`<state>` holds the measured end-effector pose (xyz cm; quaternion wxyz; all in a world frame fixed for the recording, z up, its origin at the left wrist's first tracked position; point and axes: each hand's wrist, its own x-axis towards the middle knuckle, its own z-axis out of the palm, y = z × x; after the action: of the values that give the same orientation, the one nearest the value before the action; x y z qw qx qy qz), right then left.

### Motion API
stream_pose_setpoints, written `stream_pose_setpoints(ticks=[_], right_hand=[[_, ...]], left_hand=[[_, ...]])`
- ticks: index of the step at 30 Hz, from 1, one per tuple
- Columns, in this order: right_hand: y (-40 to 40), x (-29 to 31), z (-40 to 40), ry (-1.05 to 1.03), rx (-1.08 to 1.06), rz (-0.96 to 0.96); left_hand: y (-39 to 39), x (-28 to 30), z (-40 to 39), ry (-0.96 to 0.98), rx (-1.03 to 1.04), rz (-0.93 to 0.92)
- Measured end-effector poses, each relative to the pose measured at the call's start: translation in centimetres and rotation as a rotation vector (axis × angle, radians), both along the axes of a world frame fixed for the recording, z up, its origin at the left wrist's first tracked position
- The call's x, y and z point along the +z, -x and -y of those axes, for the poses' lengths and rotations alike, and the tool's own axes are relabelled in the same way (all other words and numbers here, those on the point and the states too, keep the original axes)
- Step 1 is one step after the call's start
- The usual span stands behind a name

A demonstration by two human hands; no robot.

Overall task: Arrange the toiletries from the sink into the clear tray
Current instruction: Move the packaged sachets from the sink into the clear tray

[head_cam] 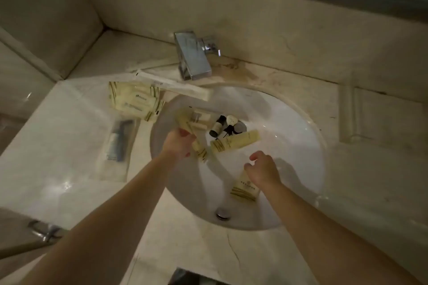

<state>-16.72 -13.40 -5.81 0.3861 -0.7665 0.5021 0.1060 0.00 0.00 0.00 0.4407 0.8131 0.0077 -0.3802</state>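
Two hands over the sink (301,136) now. Nearest, against its front wall, a cream sachet (243,188) lies flat: light, crinkly, slick film, best pinched by an edge. Right hand (264,170) hovers just above it, fingers loosely curled, gripping nothing. Left hand (179,144) is closed on a pale yellow packet (196,143), thin and limp by the look of it. Mid-basin, a yellow tube (234,141), soft-sided, and a dark bottle (217,126) by the drain: small, rigid, smooth, likely to roll. Beyond the sink's left rim, the tray (120,162), clear hard plastic, already holds sachets (134,100) and a wrapped dental kit (118,143).
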Motion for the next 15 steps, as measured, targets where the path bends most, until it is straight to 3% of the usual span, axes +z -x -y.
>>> stream_pose_setpoints(ticks=[8, 12, 15], right_hand=[[-0.7, -2.4, 0.2, 0.084, 0.094, -0.154], [-0.4, -3.1, 0.0, 0.133, 0.21, -0.33], [-0.5, -3.8, -0.3, 0.201, 0.254, -0.36]], left_hand=[[-2.7, -2.9, 1.5, 0.003, 0.063, 0.145], [-4.0, -2.2, 1.6, 0.018, 0.13, 0.212], [-4.7, -1.2, 1.7, 0.045, 0.154, 0.235]])
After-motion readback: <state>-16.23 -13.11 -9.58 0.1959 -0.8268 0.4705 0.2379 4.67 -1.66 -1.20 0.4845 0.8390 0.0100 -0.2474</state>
